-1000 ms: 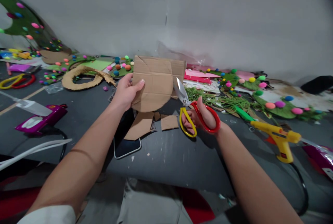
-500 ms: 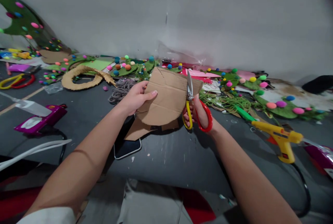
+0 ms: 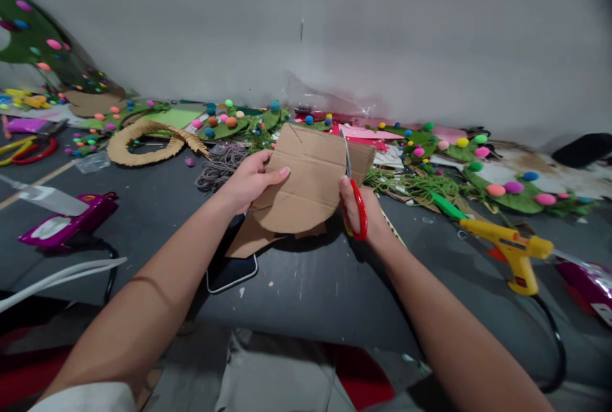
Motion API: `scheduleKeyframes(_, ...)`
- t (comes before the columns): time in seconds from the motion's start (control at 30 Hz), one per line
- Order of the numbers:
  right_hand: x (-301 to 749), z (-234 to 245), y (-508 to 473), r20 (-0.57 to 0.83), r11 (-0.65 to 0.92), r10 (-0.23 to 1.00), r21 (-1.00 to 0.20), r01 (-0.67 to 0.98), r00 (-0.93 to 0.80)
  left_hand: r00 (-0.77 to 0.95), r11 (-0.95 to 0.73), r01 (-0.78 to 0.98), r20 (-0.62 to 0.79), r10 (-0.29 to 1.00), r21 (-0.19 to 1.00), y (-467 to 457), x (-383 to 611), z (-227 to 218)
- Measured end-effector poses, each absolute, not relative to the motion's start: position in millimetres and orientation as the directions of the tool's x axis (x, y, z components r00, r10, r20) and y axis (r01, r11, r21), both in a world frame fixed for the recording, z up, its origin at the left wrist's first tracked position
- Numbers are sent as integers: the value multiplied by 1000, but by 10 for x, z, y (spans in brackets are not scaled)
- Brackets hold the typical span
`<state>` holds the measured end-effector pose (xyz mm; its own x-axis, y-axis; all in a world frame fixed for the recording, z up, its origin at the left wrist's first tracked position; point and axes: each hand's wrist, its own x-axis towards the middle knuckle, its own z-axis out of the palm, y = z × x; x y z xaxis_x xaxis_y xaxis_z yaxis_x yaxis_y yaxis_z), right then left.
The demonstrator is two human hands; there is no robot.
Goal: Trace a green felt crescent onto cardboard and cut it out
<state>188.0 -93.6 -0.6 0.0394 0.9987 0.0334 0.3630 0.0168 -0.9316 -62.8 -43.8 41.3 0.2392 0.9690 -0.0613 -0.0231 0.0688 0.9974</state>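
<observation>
A piece of brown cardboard (image 3: 306, 179) with a rounded lower edge is held up over the dark table. My left hand (image 3: 253, 182) pinches its left side, thumb on the front face. On the right, my right hand (image 3: 358, 205) is closed round the red and yellow handles of a pair of scissors (image 3: 360, 209). The blades point upward at the cardboard's right side, with a strip of cardboard (image 3: 364, 160) beyond them. Below lie another cardboard piece (image 3: 251, 238) and a phone (image 3: 233, 273), partly covered.
A yellow glue gun (image 3: 514, 246) with a black cord lies at the right. Purple glue gun (image 3: 71, 220) and red-yellow scissors (image 3: 36, 150) are at the left. Grey cord (image 3: 220, 166), a straw-coloured ring (image 3: 138, 150) and green pieces with pom-poms line the back.
The scissors have turned in my right hand, their blades now closer together and seen more edge-on. My left hand keeps its hold on the cardboard. The view has shifted slightly.
</observation>
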Motion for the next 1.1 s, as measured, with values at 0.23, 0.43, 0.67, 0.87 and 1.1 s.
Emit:
scheduleKeyframes(0.23,2001,-25,-861,-58,-74,996,-946,315,61,98,-73,-45,77,992,996,-347,-744,467)
scheduleKeyframes(0.43,2072,-6,-928,-54,-5,988,-949,315,-147,1,-152,-95,153,988,984,-286,-807,452)
scheduleKeyframes(0.67,1912,5,-1035,3,76,977,-938,338,-213,1,-155,-175,158,987,972,-346,-678,447)
scheduleKeyframes(0.87,1899,42,-1060,-9,58,985,-925,376,-175,28,-145,-180,153,988,973,-379,-639,445)
scheduleKeyframes(1.1,1884,-8,-1063,-28,22,992,-927,375,-126,19,-138,-163,143,990,977,-383,-619,440)
